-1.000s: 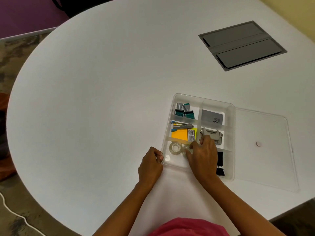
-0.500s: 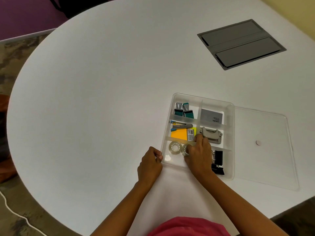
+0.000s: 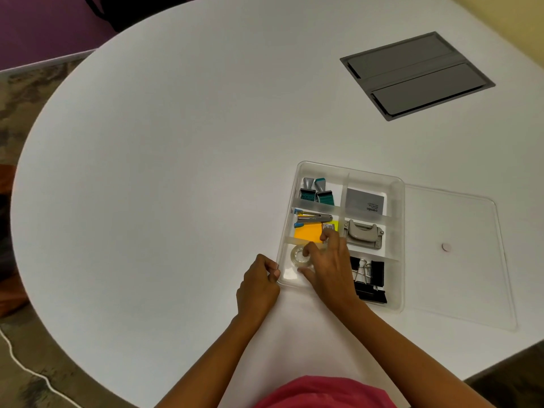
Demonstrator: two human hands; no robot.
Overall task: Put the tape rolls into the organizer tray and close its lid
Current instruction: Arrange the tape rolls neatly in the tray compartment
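A clear organizer tray with several compartments sits on the white table. Its clear lid lies flat on the table just right of it. A transparent tape roll lies in the tray's near-left compartment. My right hand reaches into that compartment, thumb and fingers closed around the roll. A second roll that showed beside it earlier is hidden under this hand. My left hand grips the tray's near-left corner from outside.
Other compartments hold teal and grey clips, a grey card box, a stapler, orange sticky notes, a hole punch and black binder clips. A grey cable hatch is set in the table's far right.
My right hand has slid left and nearer onto the left tape roll, uncovering the binder clips and hiding the second roll. My left hand has stayed at the tray corner.
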